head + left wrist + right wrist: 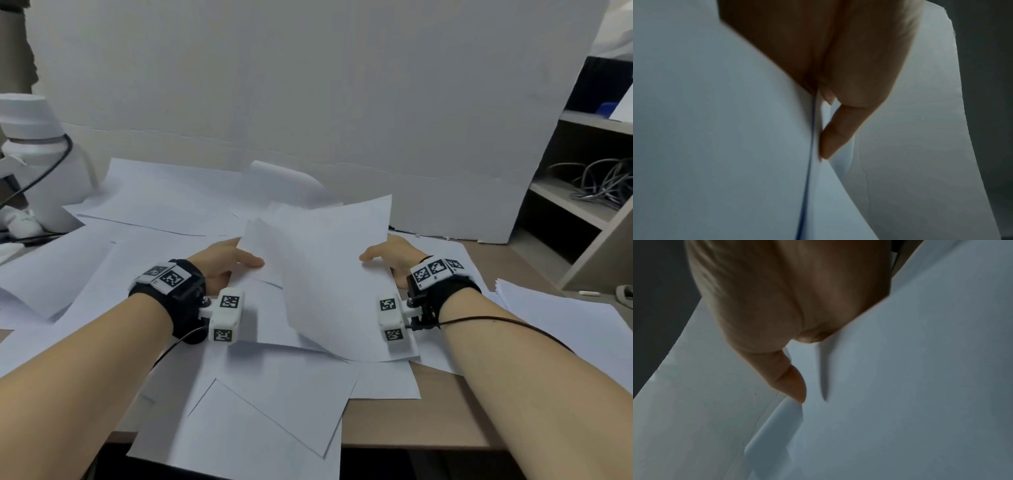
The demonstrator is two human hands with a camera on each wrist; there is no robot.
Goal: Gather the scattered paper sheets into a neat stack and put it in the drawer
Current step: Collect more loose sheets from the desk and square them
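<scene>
A small bundle of white paper sheets [322,274] is raised off the desk at its far end, its near edge resting on other paper. My left hand [226,260] grips its left edge, thumb on top and fingers behind. My right hand [394,257] grips the right edge the same way. The left wrist view shows my thumb [836,134] pressed against the sheets [715,146]; the right wrist view shows my thumb [791,381] on the sheets [900,386]. Many more white sheets [164,212] lie scattered over the desk. One loose sheet [267,421] overhangs the front edge. No drawer is in view.
A white board [308,85] stands along the back of the desk. A white machine with a black cable [41,150] sits at the left. Shelves holding coiled cables [599,181] stand at the right. Another paper pile [565,308] lies at the right edge. Bare wood desk [428,411] shows near the front.
</scene>
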